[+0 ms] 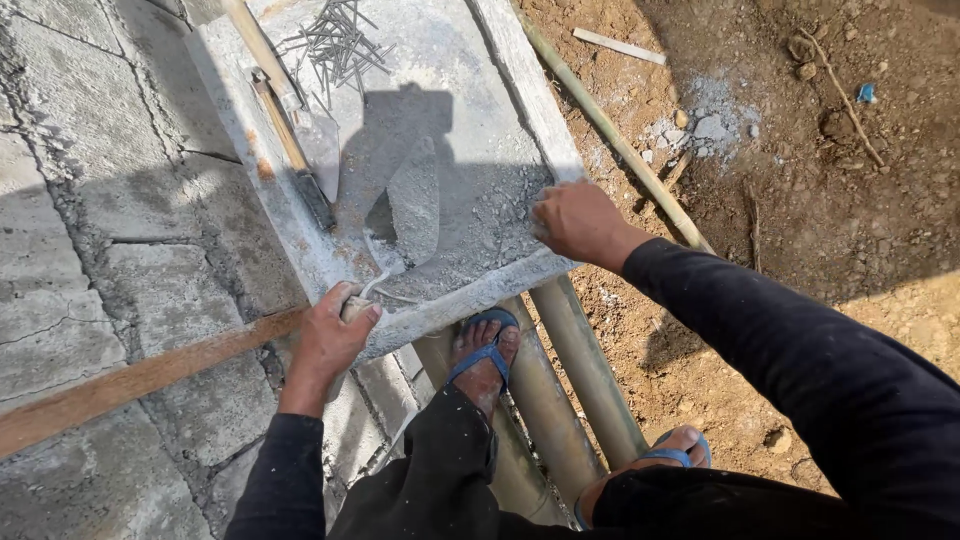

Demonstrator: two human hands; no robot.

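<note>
1. A person stands over a shallow grey mixing tray point(520, 75) crusted with dried cement, seen from above.
2. The left hand point(330, 335) is at the tray's near edge, its fingers curled tight around the pale wooden handle of a trowel point(412, 205).
3. The trowel's bent metal neck rises from between those fingers, and its pointed blade lies ahead of them on the tray floor, coated in grey mortar the same colour as the tray.
4. The right hand point(575, 220) rests on the tray's near right corner, knuckles up, fingers bent down into a patch of loose, crumbly grey mortar point(490, 215); whether they grip any of it cannot be told.
5. Beyond the left fingers, a hammer point(292, 150) with a wooden shaft lies on the tray floor, and farther on sits a loose pile of nails point(335, 42).
6. Just beneath the left hand, a reddish wooden plank point(130, 380) runs across cracked concrete blocks point(90, 230).
7. Below the right fingers, bamboo poles point(575, 370) carry the tray, with a foot in a blue sandal point(483, 355) beside them.
</note>
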